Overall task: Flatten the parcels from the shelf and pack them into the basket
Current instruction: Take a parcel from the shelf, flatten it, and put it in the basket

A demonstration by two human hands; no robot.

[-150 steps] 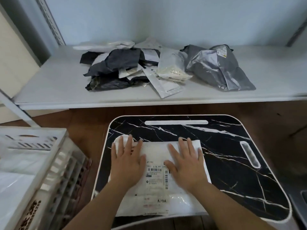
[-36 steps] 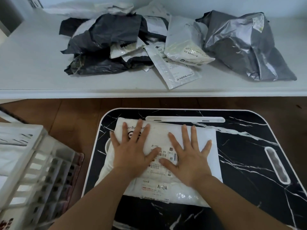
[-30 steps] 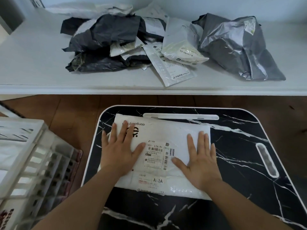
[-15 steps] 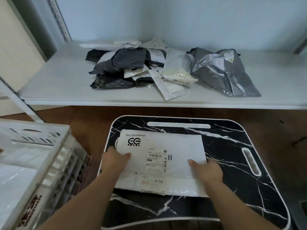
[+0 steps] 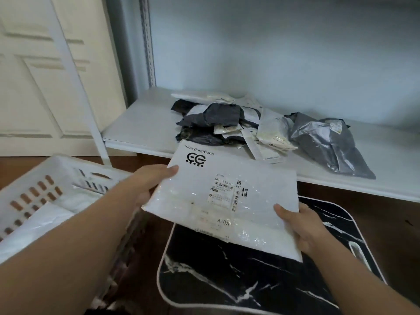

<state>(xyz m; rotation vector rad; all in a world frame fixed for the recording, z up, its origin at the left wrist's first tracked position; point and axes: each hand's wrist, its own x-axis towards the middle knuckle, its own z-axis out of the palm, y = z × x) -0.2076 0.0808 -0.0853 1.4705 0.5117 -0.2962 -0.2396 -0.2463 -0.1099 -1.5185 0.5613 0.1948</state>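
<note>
both hands hold one flat white plastic mailer parcel [image 5: 227,201] with a black logo and a printed shipping label, lifted clear of the black marble-pattern board with a white rim [image 5: 250,280] that lies below and between the forearms. left hand [image 5: 152,185] grips the parcel's left edge, thumb on top near the logo corner, fingers hidden underneath. right hand [image 5: 302,226] grips the right near corner, thumb on the top face, fingers curled under. parcel sits roughly level, tilted a little, label side up, text upside down to the camera.

left of the left hand, just beside the forearm: white slotted plastic basket [image 5: 45,189], with white plastic material lying inside; can't tell how many pieces. parcel is not over the basket, it hangs to the right of it, above the board's far edge.

beyond both hands: white shelf board [image 5: 141,123] carrying a heap of crumpled dark grey and black poly mailers [image 5: 211,123], small white padded envelopes [image 5: 272,137] beside them, and a large crumpled silver-grey poly bag [image 5: 329,144] far right of the right hand. a cream panelled door [image 5: 45,76] stands far left behind a white shelf upright [image 5: 79,98]. brown wood floor under the board.
</note>
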